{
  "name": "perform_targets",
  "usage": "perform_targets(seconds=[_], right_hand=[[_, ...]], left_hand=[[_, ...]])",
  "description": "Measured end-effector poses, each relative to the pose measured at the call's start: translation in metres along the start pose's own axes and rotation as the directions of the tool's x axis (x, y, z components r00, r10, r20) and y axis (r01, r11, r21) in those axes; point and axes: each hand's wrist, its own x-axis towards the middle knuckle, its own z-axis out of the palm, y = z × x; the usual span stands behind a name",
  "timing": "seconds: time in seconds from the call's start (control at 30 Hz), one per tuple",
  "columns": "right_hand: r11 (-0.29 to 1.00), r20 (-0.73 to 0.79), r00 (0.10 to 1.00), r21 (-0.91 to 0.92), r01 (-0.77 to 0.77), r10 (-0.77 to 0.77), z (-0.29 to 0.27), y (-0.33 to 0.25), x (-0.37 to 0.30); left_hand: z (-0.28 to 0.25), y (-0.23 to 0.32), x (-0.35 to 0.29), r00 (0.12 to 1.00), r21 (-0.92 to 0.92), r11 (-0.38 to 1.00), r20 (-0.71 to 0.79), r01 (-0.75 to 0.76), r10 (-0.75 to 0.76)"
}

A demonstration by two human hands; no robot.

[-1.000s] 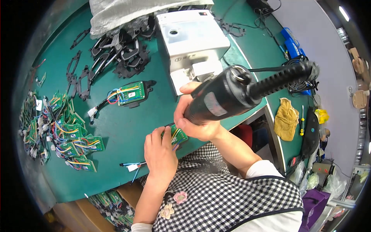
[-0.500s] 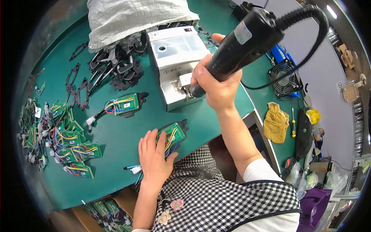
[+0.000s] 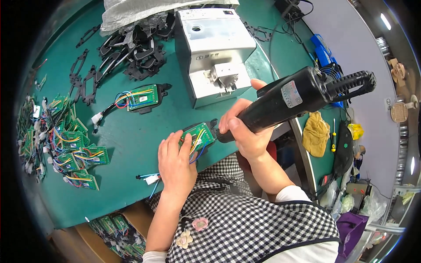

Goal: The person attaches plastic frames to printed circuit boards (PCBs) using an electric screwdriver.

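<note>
A black electric screwdriver [image 3: 280, 100] is gripped in my right hand [image 3: 250, 136], fingers wrapped round its body. Its nose slants down to the right end of a black plastic bracket [image 3: 214, 124]; the bit itself is hidden. On this bracket lies a green circuit board [image 3: 199, 136] with yellow, white and blue wires. My left hand [image 3: 177, 164] steadies the board from its left side, fingertips over its edge and thumb by the wires. Beneath that hand, a white connector [image 3: 152, 179] pokes out on the left. Just beyond stands a white screw feeder [image 3: 219, 57].
Another wired board on a bracket [image 3: 144, 98] lies left of the feeder. Wired boards [image 3: 72, 140] are heaped at the left, black plastic frames [image 3: 144, 55] farther back beside a white sack [image 3: 144, 15]. At right are a tan glove [image 3: 315, 133] and a yellow-handled screwdriver [image 3: 334, 138].
My right hand has brought the electric screwdriver from the feeder's front down to the bracket's right end. My left hand stays on the board. The whole view has shifted slightly.
</note>
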Motion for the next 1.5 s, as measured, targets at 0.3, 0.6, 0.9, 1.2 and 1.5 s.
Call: perform_targets(seconds=[0.3,0.6,0.9,1.2,1.5], right_hand=[[0.997,0.148,0.987,0.049,-0.063,0.055,-0.003,0.009,-0.002],[0.999,0.301,0.953,0.035,-0.024,0.012,-0.006,0.016,-0.003],[0.997,0.021,0.997,0.018,0.073,-0.073,-0.002,0.008,-0.005],[0.869,-0.017,0.886,-0.205,0.45,-0.463,-0.003,-0.023,0.078],[0.976,-0.088,0.972,-0.046,0.215,-0.218,0.006,-0.02,0.059]], left_hand=[[-0.002,0.0,0.001,1.0,-0.017,1.0,-0.009,0.006,-0.006],[0.002,-0.002,0.003,0.999,0.007,1.0,-0.034,0.016,-0.016],[-0.001,-0.006,0.001,0.998,-0.038,0.999,0.053,0.038,-0.036],[-0.018,0.005,-0.024,0.991,0.03,0.999,0.134,-0.019,0.015],[-0.008,0.003,-0.026,0.998,-0.121,0.993,-0.059,-0.014,0.007]])
